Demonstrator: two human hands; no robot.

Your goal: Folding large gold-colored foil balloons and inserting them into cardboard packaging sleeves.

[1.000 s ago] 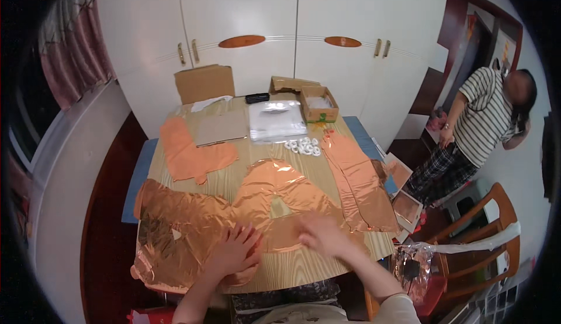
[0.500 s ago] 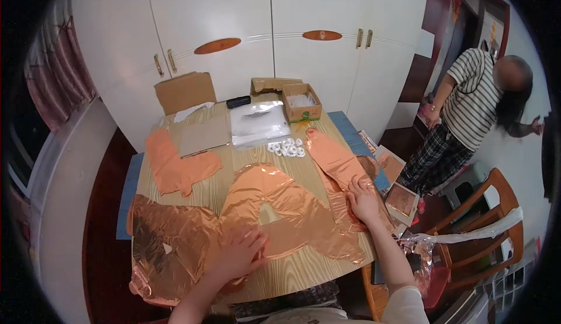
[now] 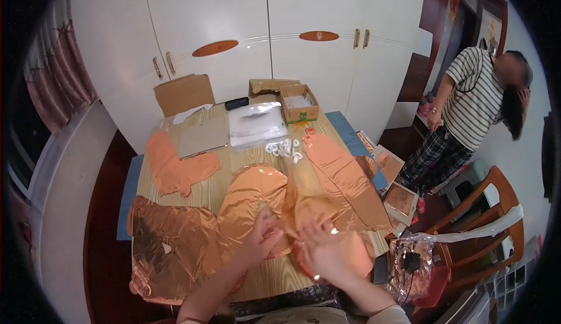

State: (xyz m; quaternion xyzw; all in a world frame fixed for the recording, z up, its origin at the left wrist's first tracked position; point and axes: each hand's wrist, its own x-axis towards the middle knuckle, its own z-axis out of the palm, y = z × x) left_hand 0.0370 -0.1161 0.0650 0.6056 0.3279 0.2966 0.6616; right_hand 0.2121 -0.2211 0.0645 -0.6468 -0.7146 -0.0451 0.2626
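Observation:
My left hand (image 3: 264, 239) is over the middle copper-coloured foil balloon (image 3: 252, 192), fingers apart and slightly curled. Just right of it, my right hand (image 3: 322, 254) lies with spread fingers on the folded right part of that flat foil, its fingertips slightly blurred. The foil there is creased and bunched, with a smooth flap by the table's front edge. To the right lies another flat copper foil balloon (image 3: 345, 178). A wide, shiny, wrinkled foil balloon (image 3: 175, 245) covers the table's left front, and a smaller matte one (image 3: 178, 166) is behind it.
Small white pieces (image 3: 280, 147) lie mid-table before a clear plastic packet (image 3: 257, 125). Behind are a small open carton (image 3: 301, 103), a black case (image 3: 236, 103) and cardboard (image 3: 184, 95). A wooden chair (image 3: 497, 207) stands right; a person in a striped shirt (image 3: 473, 90) stands beyond.
My right hand has moved left from the right-hand balloon onto the middle one, whose right part is now folded over. My left hand has lifted slightly and shifted right. The person's arm has risen.

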